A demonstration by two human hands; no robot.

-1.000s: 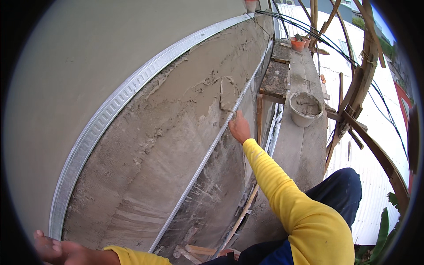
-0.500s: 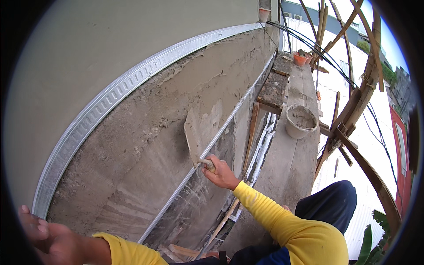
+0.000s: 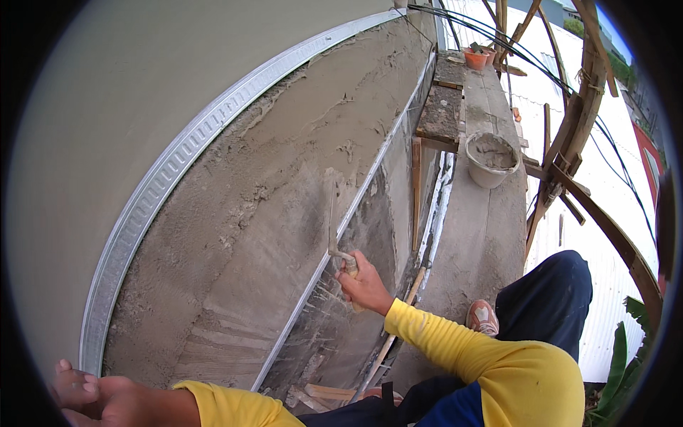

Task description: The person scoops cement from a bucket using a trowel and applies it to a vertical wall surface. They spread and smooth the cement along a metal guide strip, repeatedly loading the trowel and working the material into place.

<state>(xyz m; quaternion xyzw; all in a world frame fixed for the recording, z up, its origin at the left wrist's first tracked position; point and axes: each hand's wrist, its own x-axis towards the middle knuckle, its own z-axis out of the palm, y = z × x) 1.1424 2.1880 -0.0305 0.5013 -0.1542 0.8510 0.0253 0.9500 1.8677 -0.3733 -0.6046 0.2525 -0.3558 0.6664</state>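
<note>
My right hand (image 3: 364, 283) is wrapped round the handle of a plastering trowel (image 3: 332, 220). Its blade shows almost edge-on, close beside the wet grey mortar (image 3: 313, 128) on the wall; whether it touches cannot be made out. Just under the trowel runs a thin straight metal strip (image 3: 370, 174) along the wall. At the lower left, my left hand (image 3: 107, 402) is held palm up with loosely bent fingers, nothing visible in it. It is nearest to the lower end of a slotted metal profile (image 3: 153, 196), which borders the mortar on its upper side.
A bucket of mortar (image 3: 491, 160) stands on the plank walkway (image 3: 477, 235) at right. Beyond it lie a rough ledge board (image 3: 440, 114) and orange pots (image 3: 476, 58). Wooden scaffold poles (image 3: 569, 142) and black cables (image 3: 498, 43) flank the walkway. My shoe (image 3: 483, 317) rests on the planks.
The trowel blade has turned from showing its flat face to nearly edge-on, with my right hand still round the handle. The whole view has shifted slightly, and my shoe now shows.
</note>
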